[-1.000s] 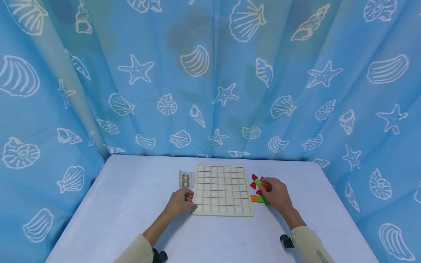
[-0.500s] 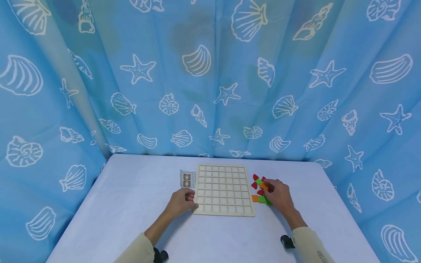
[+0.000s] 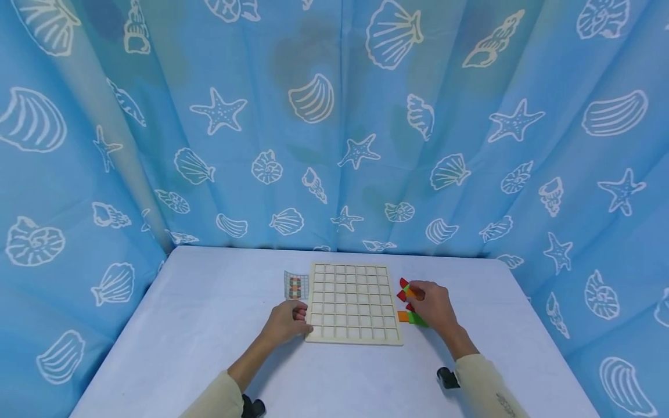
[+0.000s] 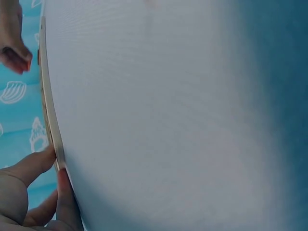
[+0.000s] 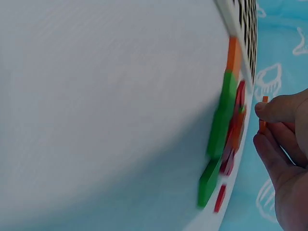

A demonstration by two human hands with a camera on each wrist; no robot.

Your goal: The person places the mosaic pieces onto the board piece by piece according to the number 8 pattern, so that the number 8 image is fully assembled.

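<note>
A pale wooden grid board (image 3: pixel 351 305) lies on the table in the head view. My left hand (image 3: pixel 284 322) holds its near left corner. In the left wrist view, thumb and finger meet at the board's edge (image 4: pixel 52 113). My right hand (image 3: pixel 434 305) is to the right of the board. In the right wrist view, it pinches a small orange tile (image 5: pixel 262 126) between thumb and fingers, raised above the table. Below it lie green tiles (image 5: pixel 221 110), red pieces (image 5: pixel 220 198) and another orange tile (image 5: pixel 233 55). The hand partly covers this pile in the head view.
Left of the board lies a small pattern card (image 3: pixel 295 286) with a grid and coloured shapes. A white cloth covers the table (image 3: pixel 345 377). Behind it hangs a blue curtain (image 3: pixel 235 174) with shell and starfish prints.
My right hand has shifted slightly left, over the pile. The left hand stays at the board's corner, and the board lies as before.
</note>
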